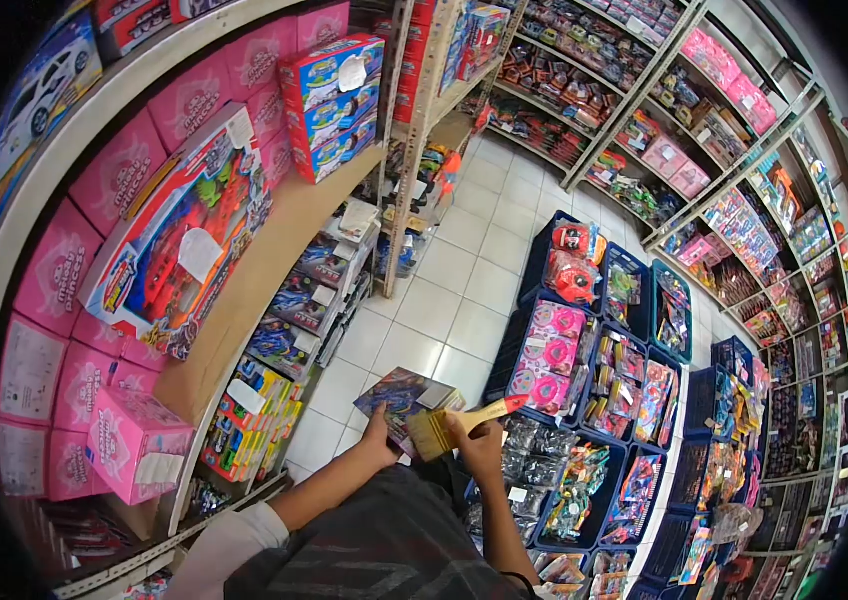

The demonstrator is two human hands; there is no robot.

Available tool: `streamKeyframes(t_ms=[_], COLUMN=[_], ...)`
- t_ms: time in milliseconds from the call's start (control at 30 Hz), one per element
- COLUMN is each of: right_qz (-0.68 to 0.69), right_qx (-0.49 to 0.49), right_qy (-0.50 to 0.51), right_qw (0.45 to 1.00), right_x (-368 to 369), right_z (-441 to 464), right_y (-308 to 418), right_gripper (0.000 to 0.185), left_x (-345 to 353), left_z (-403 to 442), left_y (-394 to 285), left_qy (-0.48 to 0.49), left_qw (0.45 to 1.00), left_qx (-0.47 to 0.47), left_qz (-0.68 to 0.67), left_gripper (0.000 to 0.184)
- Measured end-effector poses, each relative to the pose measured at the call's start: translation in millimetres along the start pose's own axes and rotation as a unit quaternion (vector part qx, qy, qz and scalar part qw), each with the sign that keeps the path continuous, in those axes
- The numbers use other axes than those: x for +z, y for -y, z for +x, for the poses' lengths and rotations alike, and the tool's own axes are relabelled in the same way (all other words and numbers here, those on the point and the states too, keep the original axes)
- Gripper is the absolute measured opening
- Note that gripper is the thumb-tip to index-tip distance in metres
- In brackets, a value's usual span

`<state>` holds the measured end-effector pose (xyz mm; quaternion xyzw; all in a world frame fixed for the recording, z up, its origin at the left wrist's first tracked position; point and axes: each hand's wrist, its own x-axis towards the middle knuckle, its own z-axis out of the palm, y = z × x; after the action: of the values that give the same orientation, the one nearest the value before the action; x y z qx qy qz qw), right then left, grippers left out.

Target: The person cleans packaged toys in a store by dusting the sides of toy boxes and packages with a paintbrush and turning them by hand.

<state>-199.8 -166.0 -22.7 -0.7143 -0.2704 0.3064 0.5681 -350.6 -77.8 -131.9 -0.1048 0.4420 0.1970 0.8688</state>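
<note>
Near the bottom middle, my left hand [378, 440] is closed on the edge of a flat toy box [402, 393] with a dark blue and purple picture. My right hand [478, 450] grips a wide paintbrush [493, 411] by its pale handle, which has a red tip. The brush's yellowish bristles point left and lie over the right part of the box, against or just above its face. Part of the box is hidden behind the brush, and some fingers of both hands are out of sight.
To the left, a shelf [274, 255] carries pink boxes [141, 443], a large red toy box [179, 240] and blue toy boxes [332, 105]. Blue baskets [584, 440] full of packaged toys stand to the right on white floor tiles [444, 265]. Stocked racks line the far side.
</note>
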Motion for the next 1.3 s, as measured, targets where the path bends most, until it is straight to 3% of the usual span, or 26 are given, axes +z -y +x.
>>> streamKeyframes(t_ms=[67,167,200,267,300,433,500,600,633,667,733,867,900,967,1100,1167,1200,1300], right_qz=[-0.077,0.065,0.084,-0.083,-0.078,0.076,0.076,-0.02,0.029,0.029,0.017,0.075,0.005,-0.042,0.097,0.027,0.003,-0.06], right_qx=[-0.003,0.01,0.003,0.028,0.002,-0.006,0.004,0.0,-0.01,-0.01,-0.015,-0.019,0.009,-0.049,-0.034,0.006,-0.029,-0.082], right_qy=[0.023,-0.099,-0.066,0.033,0.049,-0.075,-0.079,0.116,0.129,0.13,0.006,0.025,0.086,0.12,-0.038,0.087,0.109,0.074], right_qw=[0.997,0.993,0.994,0.996,0.996,0.994,0.994,0.993,0.991,0.991,1.0,0.997,0.996,0.991,0.994,0.996,0.994,0.992], right_x=[0,10,12,5,8,16,17,10,13,16,20,30,28,30,39,30,31,27], right_z=[1,16,10,5,10,24,30,29,30,35,46,52,49,57,70,72,68,74], right_y=[4,-31,-12,-4,-16,-4,-8,-6,-15,-18,-22,-8,-1,-10,6,11,12,6], right_gripper=[0.033,0.031,0.032,0.033,0.035,0.033,0.029,0.028,0.027,0.027,0.026,0.026,0.027,0.03,0.027,0.028,0.03,0.031], left_x=[5,4,3,0,3,22,28,30,29,30,32,39,38,40,55,66,63,60], left_z=[0,11,14,17,16,6,2,1,2,3,4,-3,-1,2,-2,-11,-9,5], left_y=[-1,-4,-7,-13,-15,-23,-26,-31,-31,-32,-36,-48,-51,-53,-58,-57,-58,-61], left_qy=[-0.002,0.002,0.009,0.005,0.004,0.021,0.029,0.017,0.013,0.013,-0.009,-0.002,-0.004,-0.004,0.035,-0.019,-0.018,-0.008], left_qw=[1.0,1.0,1.0,1.0,1.0,1.0,1.0,1.0,0.999,0.999,1.0,1.0,1.0,1.0,0.998,0.999,0.999,0.999], left_qx=[-0.005,0.0,0.006,0.001,-0.007,-0.002,-0.01,-0.008,0.0,0.0,0.014,0.024,0.018,0.009,0.024,0.039,0.04,0.027], left_qz=[-0.001,-0.006,-0.006,0.003,0.01,-0.008,-0.001,0.024,0.042,0.041,0.009,0.003,0.006,0.012,-0.043,0.002,0.006,-0.021], left_gripper=[0.061,0.063,0.065,0.064,0.063,0.066,0.067,0.067,0.066,0.066,0.065,0.065,0.065,0.065,0.062,0.061,0.061,0.061])
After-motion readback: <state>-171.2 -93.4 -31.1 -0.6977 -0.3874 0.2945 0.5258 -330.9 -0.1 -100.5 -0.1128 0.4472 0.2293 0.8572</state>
